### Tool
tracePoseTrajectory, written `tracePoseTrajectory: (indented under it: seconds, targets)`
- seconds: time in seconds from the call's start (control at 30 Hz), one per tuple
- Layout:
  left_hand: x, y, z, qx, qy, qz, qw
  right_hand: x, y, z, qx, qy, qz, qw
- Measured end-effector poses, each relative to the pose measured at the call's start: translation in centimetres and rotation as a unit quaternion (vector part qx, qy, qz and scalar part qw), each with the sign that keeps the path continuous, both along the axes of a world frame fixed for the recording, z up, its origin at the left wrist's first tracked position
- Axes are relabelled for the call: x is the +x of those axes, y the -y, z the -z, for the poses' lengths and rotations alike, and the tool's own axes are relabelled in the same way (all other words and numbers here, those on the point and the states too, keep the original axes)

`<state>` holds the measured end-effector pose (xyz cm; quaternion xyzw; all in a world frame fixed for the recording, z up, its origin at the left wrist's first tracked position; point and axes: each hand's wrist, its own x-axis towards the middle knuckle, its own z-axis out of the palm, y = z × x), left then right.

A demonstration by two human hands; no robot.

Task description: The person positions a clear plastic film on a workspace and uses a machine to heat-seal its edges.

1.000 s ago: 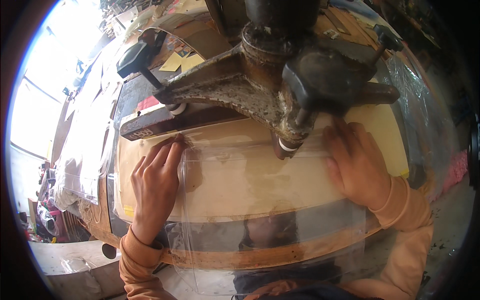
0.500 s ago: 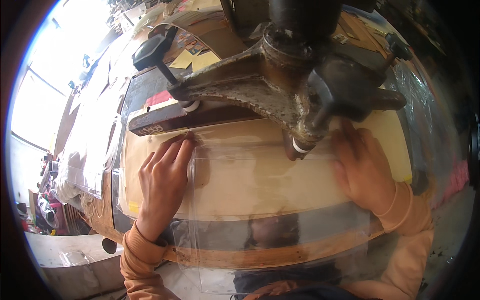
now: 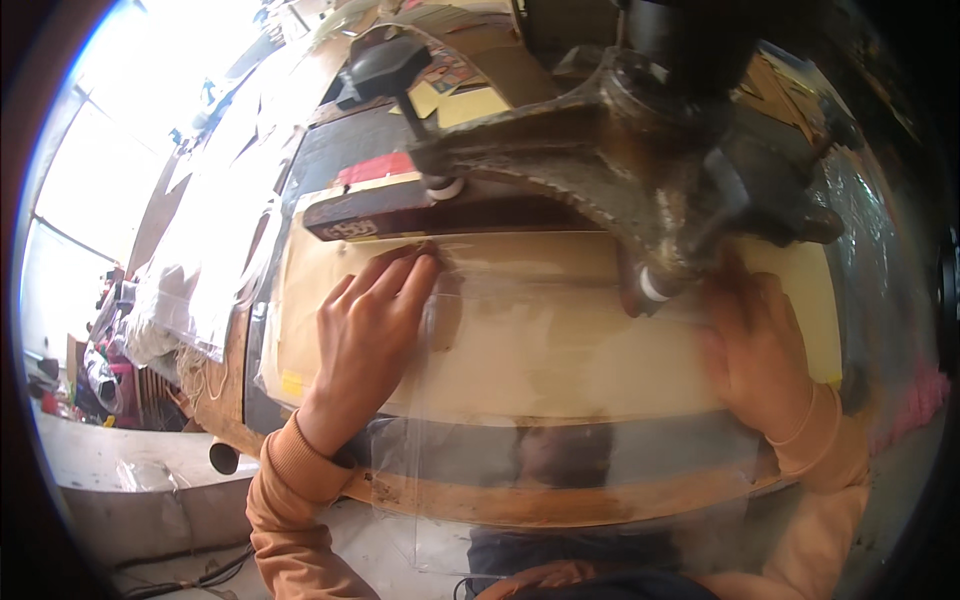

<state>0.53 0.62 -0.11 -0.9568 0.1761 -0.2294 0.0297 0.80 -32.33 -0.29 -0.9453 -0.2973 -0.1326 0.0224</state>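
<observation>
One clear plastic sheet [image 3: 560, 420] lies flat on the pale worktable [image 3: 800, 300] of a machine, its near edge hanging over the table's front rim (it is so transparent that the tan surface and the dark wooden rim show straight through). Two hands press on it, well apart. The left hand [image 3: 365, 335] lies flat, fingers stretched together toward a dark bar [image 3: 400, 215] at the back, its fingertips at the sheet's far left corner. The right hand [image 3: 755, 350] lies palm down on the sheet's right side, partly hidden behind the heavy grey machine head [image 3: 620, 170]. One black knob [image 3: 385, 65] stands on a stalk above the bar.
</observation>
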Motion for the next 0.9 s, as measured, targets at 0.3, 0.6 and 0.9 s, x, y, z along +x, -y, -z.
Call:
tracePoseTrajectory:
  seconds: [0.3,0.6,0.9]
  targets:
    - [-0.13,-0.26,-0.12,-0.007,-0.005,0.009,1.000,-0.02,-0.25,-0.11,-0.006,-0.005,-0.003,1.000]
    - [-0.25,0.03,-0.24,0.001,-0.005,0.001,1.000,0.11,-0.05,-0.17,-0.012,0.002,-0.007,1.000]
    - [-0.27,0.00,-0.25,0.005,-0.008,-0.005,1.000,0.15,-0.13,-0.31,-0.012,-0.003,-0.007,1.000]
